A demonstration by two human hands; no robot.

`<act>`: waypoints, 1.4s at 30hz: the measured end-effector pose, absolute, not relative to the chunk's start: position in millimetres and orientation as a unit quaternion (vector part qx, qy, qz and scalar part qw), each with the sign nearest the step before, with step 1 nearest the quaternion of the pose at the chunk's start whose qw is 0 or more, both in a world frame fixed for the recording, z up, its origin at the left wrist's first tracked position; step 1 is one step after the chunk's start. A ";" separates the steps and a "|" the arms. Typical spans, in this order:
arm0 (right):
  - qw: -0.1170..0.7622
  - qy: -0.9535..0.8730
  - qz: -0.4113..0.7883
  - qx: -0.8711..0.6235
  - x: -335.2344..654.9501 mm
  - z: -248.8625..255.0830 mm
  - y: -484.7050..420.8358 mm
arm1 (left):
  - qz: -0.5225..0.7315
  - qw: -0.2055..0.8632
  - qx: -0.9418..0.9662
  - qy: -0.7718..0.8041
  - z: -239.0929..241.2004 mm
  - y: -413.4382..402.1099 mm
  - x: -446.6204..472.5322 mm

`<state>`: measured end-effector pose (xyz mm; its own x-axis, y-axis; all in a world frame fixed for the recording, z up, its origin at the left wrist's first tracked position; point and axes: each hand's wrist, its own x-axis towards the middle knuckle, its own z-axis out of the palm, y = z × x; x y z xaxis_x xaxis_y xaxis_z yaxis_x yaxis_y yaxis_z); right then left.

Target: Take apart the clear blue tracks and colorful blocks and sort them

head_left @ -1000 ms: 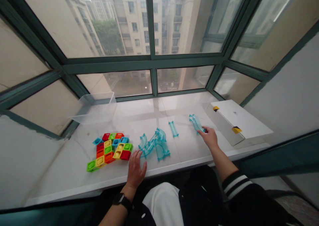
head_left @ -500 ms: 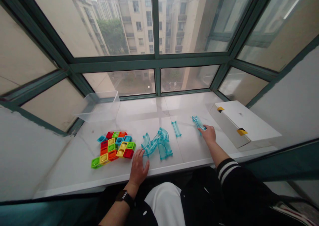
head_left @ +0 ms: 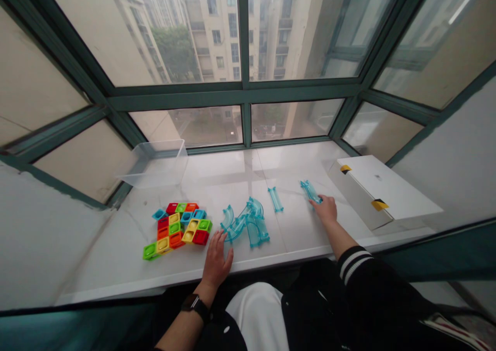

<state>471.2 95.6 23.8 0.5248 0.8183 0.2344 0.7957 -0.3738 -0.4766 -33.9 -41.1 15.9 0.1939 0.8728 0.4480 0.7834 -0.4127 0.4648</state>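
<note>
My right hand (head_left: 326, 209) grips the near end of a translucent blue track piece (head_left: 309, 188) with thumb and fingers, on the right part of the white sill. My left hand (head_left: 217, 258) rests near the front edge, fingers stretched out, at the left end of a cluster of translucent blue curved track pieces (head_left: 248, 222); whether its fingertips touch them I cannot tell. Between the cluster and my right hand lies a straight blue track piece (head_left: 275, 200). Left of my left hand sit several coloured blocks (head_left: 175, 228) in red, yellow, green, orange and blue, lying against each other.
A clear plastic bin (head_left: 155, 165) stands at the back left by the window. On the right lies a white box (head_left: 387, 188) with yellow and black tabs. The sill's front edge (head_left: 267, 262) runs just before my lap, and green window frames (head_left: 244, 93) enclose the back.
The whole view has shifted very slightly. Both hands and the track pieces keep nearly the same places.
</note>
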 end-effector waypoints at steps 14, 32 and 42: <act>0.331 -0.510 -0.033 -0.793 449.5 31.3 64.7 | 0.330 0.067 0.771 0.540 15.7 -41.1 -34.1; 0.345 -0.755 0.230 -0.507 274.5 22.7 -11.6 | 0.340 0.069 0.763 0.545 12.4 -38.7 -32.1; 0.336 -0.753 0.209 -0.525 271.9 16.2 -11.2 | 0.371 0.079 0.737 0.559 7.5 -39.7 -33.5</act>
<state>271.9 -11.2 16.2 -0.2221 0.9321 0.2861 0.6507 0.3602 -0.6684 -33.5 -39.7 7.5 0.0995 0.8829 0.4588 0.7660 -0.3623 0.5310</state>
